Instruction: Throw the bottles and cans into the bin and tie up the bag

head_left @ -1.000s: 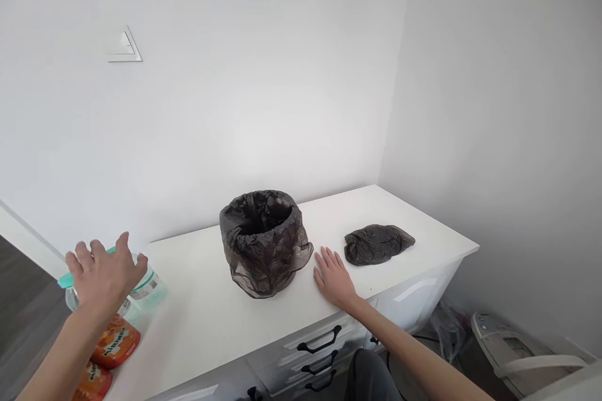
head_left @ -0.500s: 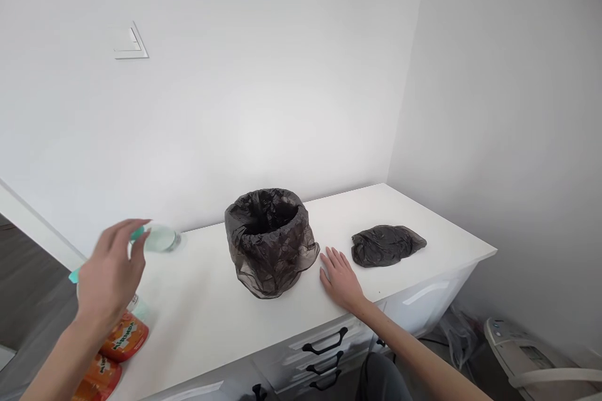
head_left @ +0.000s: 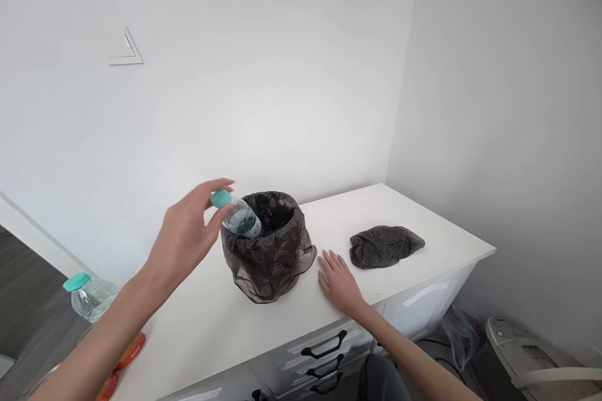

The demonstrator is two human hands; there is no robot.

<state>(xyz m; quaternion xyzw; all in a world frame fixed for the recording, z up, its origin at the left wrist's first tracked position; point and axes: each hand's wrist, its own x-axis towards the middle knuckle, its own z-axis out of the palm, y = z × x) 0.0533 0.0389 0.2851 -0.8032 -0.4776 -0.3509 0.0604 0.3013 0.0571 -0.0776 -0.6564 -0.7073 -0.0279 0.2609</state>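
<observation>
By its teal cap, my left hand (head_left: 190,219) pinches a small clear plastic bottle (head_left: 242,218), tilted with its base over the opening of a bin lined with a black bag (head_left: 270,263). My right hand (head_left: 341,282) lies flat on the white countertop (head_left: 197,338), fingers spread, between the lined bin and a crumpled black plastic bag (head_left: 385,247). Behind my left forearm, a second clear bottle with a teal cap (head_left: 91,294) stands at the left. Orange-red cans (head_left: 132,351) are partly hidden by that forearm.
White drawers with black handles (head_left: 324,344) are below the counter's front edge. A pale appliance (head_left: 522,351) and a clear plastic bag (head_left: 461,338) sit on the floor at the right. White walls rise behind and to the right, with a switch plate (head_left: 126,50) on the back wall.
My left hand has carried the bottle rightward from the counter's left end to the lined bin's mouth. My right hand stays flat in place.
</observation>
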